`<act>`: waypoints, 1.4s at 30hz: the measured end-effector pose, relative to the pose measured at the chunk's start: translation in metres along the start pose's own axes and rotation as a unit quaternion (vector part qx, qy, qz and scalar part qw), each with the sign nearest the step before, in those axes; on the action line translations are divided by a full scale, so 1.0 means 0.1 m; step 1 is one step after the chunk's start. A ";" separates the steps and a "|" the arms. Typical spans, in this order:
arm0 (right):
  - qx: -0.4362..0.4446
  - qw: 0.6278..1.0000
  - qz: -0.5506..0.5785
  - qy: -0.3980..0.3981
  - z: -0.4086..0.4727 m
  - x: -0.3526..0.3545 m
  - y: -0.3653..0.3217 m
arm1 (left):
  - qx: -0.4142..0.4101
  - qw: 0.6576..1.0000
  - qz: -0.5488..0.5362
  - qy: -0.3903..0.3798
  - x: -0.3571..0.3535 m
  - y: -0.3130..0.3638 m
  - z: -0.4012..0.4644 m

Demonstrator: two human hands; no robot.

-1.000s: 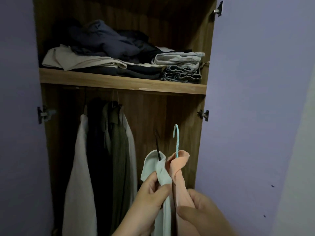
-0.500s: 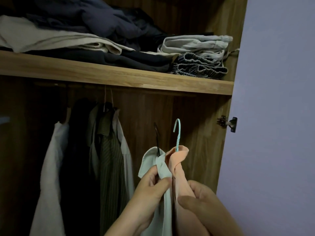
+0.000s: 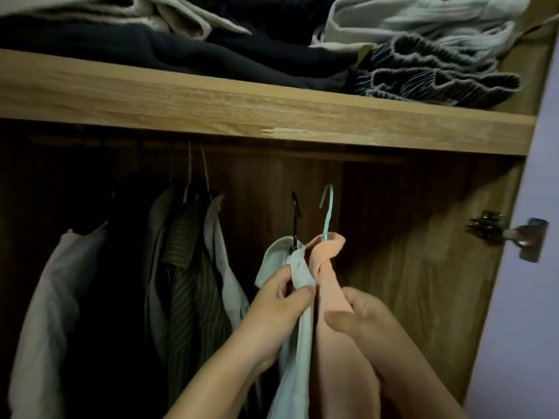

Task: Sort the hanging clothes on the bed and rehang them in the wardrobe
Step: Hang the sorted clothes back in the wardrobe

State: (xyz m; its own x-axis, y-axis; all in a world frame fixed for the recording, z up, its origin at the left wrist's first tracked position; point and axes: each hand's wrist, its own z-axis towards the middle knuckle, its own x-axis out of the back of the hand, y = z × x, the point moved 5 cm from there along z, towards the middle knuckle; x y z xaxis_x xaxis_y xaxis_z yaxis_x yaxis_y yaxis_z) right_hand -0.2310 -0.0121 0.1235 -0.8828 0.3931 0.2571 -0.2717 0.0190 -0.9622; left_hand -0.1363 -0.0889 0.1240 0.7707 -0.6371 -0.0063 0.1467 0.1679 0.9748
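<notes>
A person is standing at an open wooden wardrobe (image 3: 423,297), holding up two garments on hangers, one in each hand, inside its hanging space. The left hand (image 3: 278,309) is gripping a pale mint shirt (image 3: 298,343), with the thumb and fingers curled round the cloth just below the collar. Rising just above those fingers is the hook of a black hanger (image 3: 295,217). The right hand (image 3: 360,322) is gripping a peach shirt (image 3: 338,358), the thumb lying across the front of the cloth and the fingers wrapping behind it. Just above these fingers the peach collar is bunching, and the hook of a light blue hanger (image 3: 327,211) is sticking up out of it. The two hooks are standing side by side, close together but not touching, and both are hanging free below the wooden shelf (image 3: 272,116), not caught on anything. The two shirts are pressing against each other between the hands.

To the left of the left fingers, clothes are already hanging: a striped olive shirt (image 3: 193,282), a dark garment (image 3: 121,282) and a light grey garment (image 3: 48,313). Well above both hands, folded clothes (image 3: 423,55) are lying on the shelf. To the right of the right fingers, a metal hinge (image 3: 508,234) is sitting on the wardrobe's side wall.
</notes>
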 end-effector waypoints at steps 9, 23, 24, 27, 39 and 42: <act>0.047 0.998 0.019 -0.040 1.07 0.17 -0.17 | -0.052 0.989 0.051 0.127 0.21 0.18 0.77; 0.119 0.987 0.042 -0.103 1.90 -0.02 -0.37 | -0.110 0.904 0.177 0.373 0.75 0.45 1.36; 0.117 0.986 0.045 -0.108 1.93 -0.04 -0.35 | -0.107 0.898 0.197 0.379 0.76 0.46 1.38; 0.120 0.984 0.047 -0.120 2.02 -0.11 -0.29 | -0.093 0.880 0.242 0.397 0.78 0.46 1.44; 0.139 0.980 0.042 -0.137 2.29 -0.46 -0.44 | -0.002 0.843 0.313 0.437 0.91 0.54 1.56; 0.118 0.979 0.018 -0.164 2.25 -0.54 -0.38 | -0.007 0.831 0.335 0.444 0.90 0.49 1.49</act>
State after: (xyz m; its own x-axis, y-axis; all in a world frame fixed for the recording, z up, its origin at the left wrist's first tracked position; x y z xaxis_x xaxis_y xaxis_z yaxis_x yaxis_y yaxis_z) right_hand -0.2591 -0.2405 0.1664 -0.9587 0.0734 0.2748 -0.2843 -0.2185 -0.9335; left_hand -0.1521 -0.2505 0.2049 0.8352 0.4086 0.3681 -0.4967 0.2731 0.8239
